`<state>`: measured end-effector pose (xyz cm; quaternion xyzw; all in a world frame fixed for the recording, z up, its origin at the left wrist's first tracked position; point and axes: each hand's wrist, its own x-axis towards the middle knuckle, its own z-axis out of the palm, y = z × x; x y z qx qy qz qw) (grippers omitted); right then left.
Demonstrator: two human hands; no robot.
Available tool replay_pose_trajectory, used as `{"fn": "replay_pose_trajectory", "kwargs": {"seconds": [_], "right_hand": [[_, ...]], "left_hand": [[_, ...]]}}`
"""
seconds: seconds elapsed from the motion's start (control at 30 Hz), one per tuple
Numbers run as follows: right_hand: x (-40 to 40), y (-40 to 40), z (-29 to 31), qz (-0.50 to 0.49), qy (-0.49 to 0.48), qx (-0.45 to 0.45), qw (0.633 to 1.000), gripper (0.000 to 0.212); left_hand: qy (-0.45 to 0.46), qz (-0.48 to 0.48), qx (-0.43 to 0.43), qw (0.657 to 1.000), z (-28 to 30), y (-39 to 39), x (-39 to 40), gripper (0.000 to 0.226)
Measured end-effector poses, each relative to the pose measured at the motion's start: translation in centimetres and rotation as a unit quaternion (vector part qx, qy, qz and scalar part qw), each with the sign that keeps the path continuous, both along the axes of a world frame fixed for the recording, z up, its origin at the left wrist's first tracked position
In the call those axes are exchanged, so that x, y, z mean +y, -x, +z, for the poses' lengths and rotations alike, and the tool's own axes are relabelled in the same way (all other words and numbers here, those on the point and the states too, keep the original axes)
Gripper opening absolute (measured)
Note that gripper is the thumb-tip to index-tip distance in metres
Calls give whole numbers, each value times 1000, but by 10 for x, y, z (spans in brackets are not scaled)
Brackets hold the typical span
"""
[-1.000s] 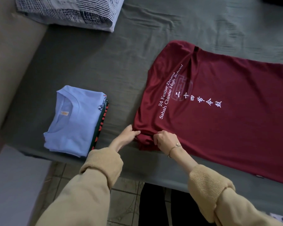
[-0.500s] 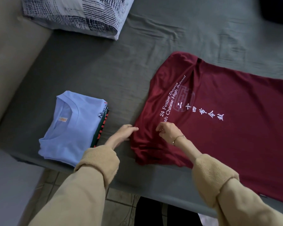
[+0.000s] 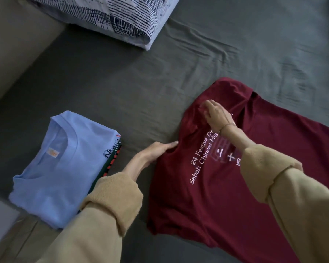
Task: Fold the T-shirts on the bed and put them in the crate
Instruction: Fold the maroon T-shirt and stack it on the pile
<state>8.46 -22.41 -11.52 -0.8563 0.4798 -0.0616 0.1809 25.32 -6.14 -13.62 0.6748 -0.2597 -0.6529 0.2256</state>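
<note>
A maroon T-shirt (image 3: 226, 196) with white lettering lies spread on the grey bed sheet (image 3: 141, 82), its left side folded in. My left hand (image 3: 156, 150) lies flat with straight fingers, touching the shirt's left edge. Farther up, my right hand (image 3: 215, 114) rests on the shirt near its collar, fingers curled and seeming to pinch the fabric. A folded light blue T-shirt (image 3: 59, 168) sits to the left, on top of a dark folded shirt with red print (image 3: 112, 162). No crate is in view.
A pillow with a dark blue and white pattern (image 3: 122, 18) lies at the top. A beige padded headboard or bed side (image 3: 13, 44) runs along the left. The bed's near edge crosses the lower left corner.
My right hand has moved up the maroon shirt from its lower left edge to near the collar. My left hand followed up along the left edge. The view has come closer.
</note>
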Motion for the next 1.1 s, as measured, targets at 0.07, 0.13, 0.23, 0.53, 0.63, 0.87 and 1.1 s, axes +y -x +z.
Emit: {"fn": "replay_pose_trajectory", "kwargs": {"seconds": [0.07,0.13,0.23,0.53,0.63,0.87,1.1], "right_hand": [[-22,-11,2,51,-7,73,996,43],[-36,-21,2,104,-15,157,982,56],[-45,-35,-1,153,-2,217,964,55],[-69,-56,2,132,-85,51,986,15],[-69,-57,-1,124,-103,51,986,15],[-67,-59,-11,111,-87,27,990,21],[-67,-65,-18,87,-85,2,993,18]], "left_hand": [[16,-12,40,999,-3,-8,0,38],[25,-22,39,999,-2,-14,0,17],[24,-49,-4,999,-1,-20,-1,22],[77,-45,-33,995,-2,-20,-2,19],[103,-157,-87,978,-3,-19,-4,32],[59,-177,-85,979,3,-17,-2,12],[60,-46,-136,988,3,-34,7,12]]}}
